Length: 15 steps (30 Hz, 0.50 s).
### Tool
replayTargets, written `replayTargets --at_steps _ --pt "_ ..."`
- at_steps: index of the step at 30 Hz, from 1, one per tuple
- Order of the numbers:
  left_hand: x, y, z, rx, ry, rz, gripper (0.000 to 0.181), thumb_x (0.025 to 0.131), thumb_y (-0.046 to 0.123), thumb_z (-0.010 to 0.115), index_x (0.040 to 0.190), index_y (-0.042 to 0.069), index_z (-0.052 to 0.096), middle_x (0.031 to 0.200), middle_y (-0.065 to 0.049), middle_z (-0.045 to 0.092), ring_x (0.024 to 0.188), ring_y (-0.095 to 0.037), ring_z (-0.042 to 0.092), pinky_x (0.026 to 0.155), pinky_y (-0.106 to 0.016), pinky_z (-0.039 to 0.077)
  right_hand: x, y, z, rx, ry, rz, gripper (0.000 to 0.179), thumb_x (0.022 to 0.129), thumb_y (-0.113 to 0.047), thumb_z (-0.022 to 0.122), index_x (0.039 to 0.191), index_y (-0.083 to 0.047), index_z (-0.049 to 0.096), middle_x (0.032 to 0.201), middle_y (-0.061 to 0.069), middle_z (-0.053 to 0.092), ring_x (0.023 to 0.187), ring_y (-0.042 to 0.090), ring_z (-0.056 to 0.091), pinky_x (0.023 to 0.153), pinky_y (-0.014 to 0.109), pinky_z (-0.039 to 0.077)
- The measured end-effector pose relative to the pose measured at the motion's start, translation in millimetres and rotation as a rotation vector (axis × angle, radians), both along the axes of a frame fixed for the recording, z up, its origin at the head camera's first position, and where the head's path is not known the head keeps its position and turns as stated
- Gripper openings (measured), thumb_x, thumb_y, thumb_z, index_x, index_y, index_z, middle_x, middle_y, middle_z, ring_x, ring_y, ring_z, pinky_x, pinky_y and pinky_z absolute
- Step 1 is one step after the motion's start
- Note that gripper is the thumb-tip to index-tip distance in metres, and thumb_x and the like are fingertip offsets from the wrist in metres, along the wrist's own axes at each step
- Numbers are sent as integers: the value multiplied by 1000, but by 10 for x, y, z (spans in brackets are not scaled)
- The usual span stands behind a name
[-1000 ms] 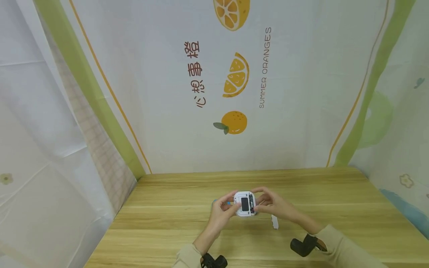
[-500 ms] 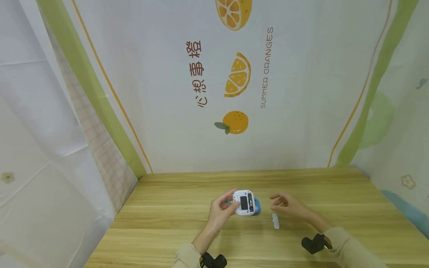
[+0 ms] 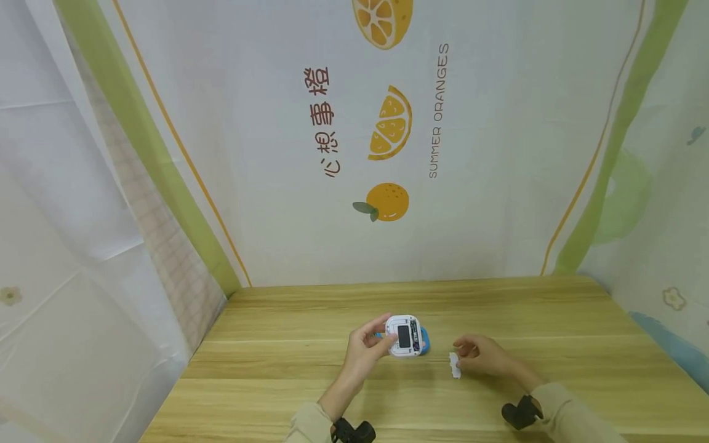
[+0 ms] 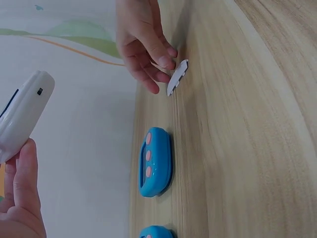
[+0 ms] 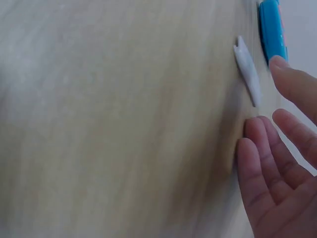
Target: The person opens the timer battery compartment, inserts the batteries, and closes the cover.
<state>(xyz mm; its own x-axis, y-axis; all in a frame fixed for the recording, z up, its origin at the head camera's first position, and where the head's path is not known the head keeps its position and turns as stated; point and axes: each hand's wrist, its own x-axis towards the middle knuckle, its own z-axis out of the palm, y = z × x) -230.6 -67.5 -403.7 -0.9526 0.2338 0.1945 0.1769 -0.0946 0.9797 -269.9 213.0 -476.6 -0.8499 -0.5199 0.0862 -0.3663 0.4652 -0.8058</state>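
Note:
My left hand (image 3: 364,347) holds up a white rounded-square electronic device (image 3: 392,346), thumb on its face and fingers behind. The face has a dark rectangular panel and, along its right side, an uncovered battery slot (image 3: 415,335) with dark contents. In the left wrist view the device (image 4: 27,111) shows edge-on. A small white battery cover (image 3: 455,366) with notched edges lies on the table to the right. Beside it is my right hand (image 3: 484,357), low over the wood, with fingers loosely bent. In the right wrist view its fingertips stand just short of the cover (image 5: 247,72).
A blue rounded object (image 4: 157,163) with pink buttons lies on the wooden table (image 3: 277,381), partly behind the device in the head view. Another blue one (image 4: 156,232) shows at the left wrist view's bottom edge. A printed curtain (image 3: 487,234) hangs behind the table.
My right hand has left the device, moved right and come down beside the battery cover. The left hand keeps holding the device in nearly the same place.

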Motion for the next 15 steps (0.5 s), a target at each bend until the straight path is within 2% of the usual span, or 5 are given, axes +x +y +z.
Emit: replayTargets --at_steps 4,6,15 --pt "-87 -4 -145 15 3 -9 42 82 4 61 122 -3 49 98 -12 55 76 -13 58 68 -29 53 -16 -7 -50 10 -13 5 46 74 -15 70 108 10 51 93 12 51 82 20 48 66 20 46" --pt "-110 -6 -182 15 8 -14 43 82 4 61 123 -2 49 100 -12 55 76 -12 58 69 -29 53 -23 -11 -70 23 -8 14 47 73 -16 71 108 9 52 92 10 49 81 18 46 65 20 45" --pt "-40 -11 -72 20 -3 -27 41 81 0 60 121 -6 49 98 -14 55 73 -11 57 68 -29 53 -3 -61 -67 48 -5 5 48 71 -16 74 108 7 53 86 7 45 74 13 41 61 19 41"
